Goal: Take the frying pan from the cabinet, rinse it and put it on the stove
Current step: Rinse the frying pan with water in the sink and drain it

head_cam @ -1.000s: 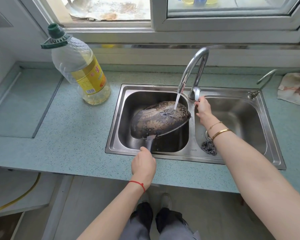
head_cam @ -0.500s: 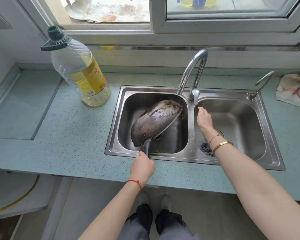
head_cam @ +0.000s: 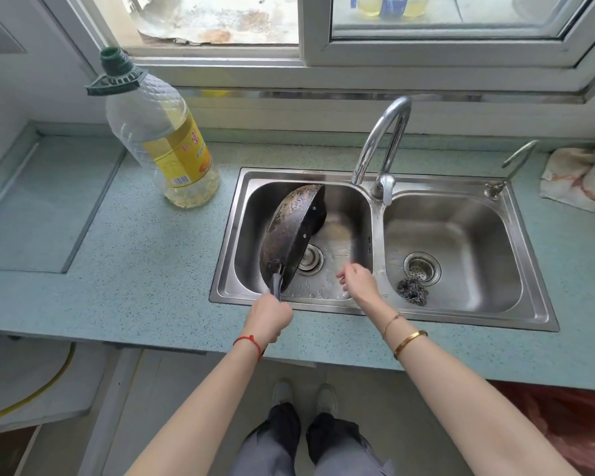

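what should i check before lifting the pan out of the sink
1. Grip: left hand grips the frying pan by its handle: ok.
2. Water: no stream from the faucet: ok.
3. Draining: frying pan tipped on edge over the left basin of the sink: ok.
4. Spare hand: right hand holds nothing: ok.
5. Path leftward: oil bottle stands on the counter beside the sink: not ok.
6. Landing spot: stove not in view: cannot tell.

Speckled counter (head_cam: 134, 269), oil bottle (head_cam: 162, 139), crumpled cloth (head_cam: 577, 176)
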